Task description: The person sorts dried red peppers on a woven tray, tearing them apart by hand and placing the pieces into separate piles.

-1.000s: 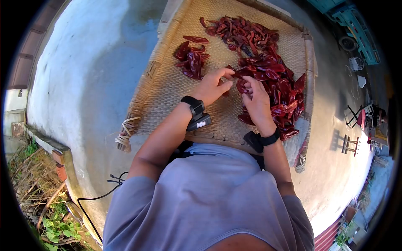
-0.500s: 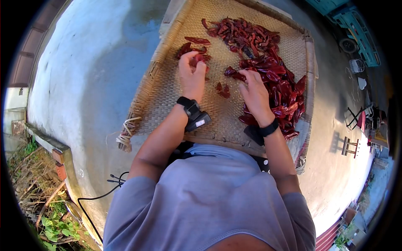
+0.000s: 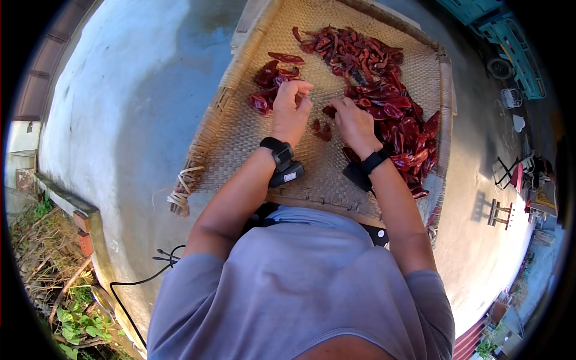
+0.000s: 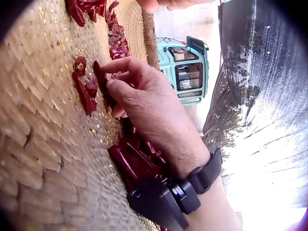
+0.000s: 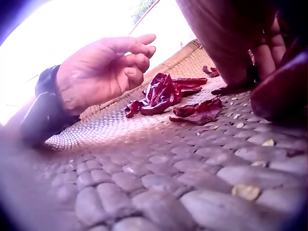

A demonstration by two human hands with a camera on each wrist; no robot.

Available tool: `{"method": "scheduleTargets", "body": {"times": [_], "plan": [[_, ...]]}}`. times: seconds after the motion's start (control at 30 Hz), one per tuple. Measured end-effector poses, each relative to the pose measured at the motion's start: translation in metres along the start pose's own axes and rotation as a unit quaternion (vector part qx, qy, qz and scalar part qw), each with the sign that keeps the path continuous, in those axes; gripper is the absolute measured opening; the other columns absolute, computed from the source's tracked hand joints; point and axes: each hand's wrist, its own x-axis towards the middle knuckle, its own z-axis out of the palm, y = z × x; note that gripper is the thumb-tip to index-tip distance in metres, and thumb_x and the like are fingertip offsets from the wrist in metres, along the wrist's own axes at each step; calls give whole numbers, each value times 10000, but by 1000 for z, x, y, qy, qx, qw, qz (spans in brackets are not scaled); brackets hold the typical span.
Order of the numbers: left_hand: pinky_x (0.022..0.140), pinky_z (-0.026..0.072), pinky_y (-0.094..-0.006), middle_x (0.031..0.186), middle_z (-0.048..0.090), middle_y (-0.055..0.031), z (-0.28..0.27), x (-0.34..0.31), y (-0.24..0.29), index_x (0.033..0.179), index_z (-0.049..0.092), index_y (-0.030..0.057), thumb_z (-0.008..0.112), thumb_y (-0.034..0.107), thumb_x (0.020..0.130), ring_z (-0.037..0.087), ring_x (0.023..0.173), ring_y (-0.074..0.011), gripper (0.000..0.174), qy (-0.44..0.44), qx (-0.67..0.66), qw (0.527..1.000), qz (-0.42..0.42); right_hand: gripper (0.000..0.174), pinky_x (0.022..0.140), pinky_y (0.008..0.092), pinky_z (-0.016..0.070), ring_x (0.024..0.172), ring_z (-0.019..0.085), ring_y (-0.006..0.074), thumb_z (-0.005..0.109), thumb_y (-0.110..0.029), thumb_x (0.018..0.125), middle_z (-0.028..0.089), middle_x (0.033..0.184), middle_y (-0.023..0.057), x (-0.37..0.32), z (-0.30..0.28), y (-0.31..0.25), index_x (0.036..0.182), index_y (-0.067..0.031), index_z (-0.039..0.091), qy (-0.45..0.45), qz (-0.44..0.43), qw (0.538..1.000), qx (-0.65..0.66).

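Note:
My left hand (image 3: 290,113) hovers over the woven tray (image 3: 240,135), beside a small heap of glossy red peppers (image 3: 261,102); the right wrist view shows this hand (image 5: 98,72) empty, fingers loosely bent. With its fingertips, my right hand (image 3: 356,125) pinches a dark red pepper (image 3: 329,111) at the left edge of the large glossy pile (image 3: 409,135). The left wrist view has the right hand (image 4: 154,108) low over the weave, its fingers hiding part of that pepper. Between the hands lie torn pepper pieces (image 3: 323,131), also seen in the right wrist view (image 5: 198,112).
Shrivelled, darker peppers (image 3: 360,53) are heaped at the tray's far side. Pale seeds (image 5: 246,192) are scattered on the weave. A raised rim (image 3: 217,108) borders the tray. On the ground beyond are a teal vehicle (image 3: 513,51) and a small stool (image 3: 500,213).
My left hand went from the middle to the left heap, then came back slightly right, now empty. My right hand has shifted a little left, and the torn pieces came into view.

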Motion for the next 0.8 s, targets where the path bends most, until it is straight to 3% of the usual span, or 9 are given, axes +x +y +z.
{"method": "scheduleTargets", "body": {"times": [0.23, 0.33, 0.4, 0.53, 0.63, 0.73, 0.8], "plan": [[736, 489, -300, 949, 613, -70, 4, -2, -11, 1047, 642, 49, 611, -48, 826, 600, 835, -174, 243, -65, -15, 997, -35, 303, 714, 458, 547, 875, 663, 347, 589, -108, 870, 608, 1083, 112, -3, 10, 3, 1171, -136, 581, -5, 25, 1000, -5], [743, 490, -263, 964, 559, -13, 4, -4, -10, 1094, 623, 45, 554, -50, 882, 531, 823, -105, 242, -94, 3, 994, -50, 273, 699, 459, 544, 847, 663, 363, 588, -97, 850, 618, 1045, 134, -3, 7, 4, 1123, -99, 587, 5, 5, 1000, 7], [743, 490, -264, 969, 567, -16, 3, -4, -9, 1108, 624, 43, 582, -14, 900, 532, 826, -108, 219, -97, 28, 994, -28, 259, 707, 452, 537, 854, 659, 371, 594, -111, 851, 630, 1037, 140, -4, 1, 3, 1109, -87, 590, 3, 3, 999, 41], [730, 491, -275, 995, 591, -29, 1, -5, 12, 1135, 625, 38, 647, 91, 936, 549, 811, -118, 207, -129, 65, 987, -69, 247, 707, 378, 529, 794, 662, 297, 636, -119, 853, 657, 961, 133, -5, -16, -4, 1093, -62, 611, 11, 72, 979, 189], [706, 493, -287, 992, 611, -37, 4, -4, 2, 1158, 619, 38, 666, 159, 956, 568, 775, -125, 240, -177, -17, 980, -84, 260, 686, 325, 522, 746, 647, 207, 655, -113, 869, 664, 909, 104, -9, -15, -8, 1119, -50, 625, -3, 98, 932, 349], [686, 497, -281, 958, 616, -38, 5, -5, -2, 1143, 613, 27, 648, 151, 970, 576, 743, -109, 215, -137, 25, 990, -24, 267, 663, 286, 514, 724, 628, 135, 646, -105, 897, 661, 901, 77, -13, -9, -8, 1153, -33, 624, -13, 130, 886, 444], [686, 500, -273, 911, 615, -33, 4, -3, -8, 1120, 613, 15, 641, 153, 975, 572, 745, -93, 202, -80, 13, 995, -50, 255, 648, 274, 511, 725, 627, 113, 629, -101, 918, 657, 910, 69, -19, -11, -7, 1160, -21, 622, 11, 152, 870, 468]]}}
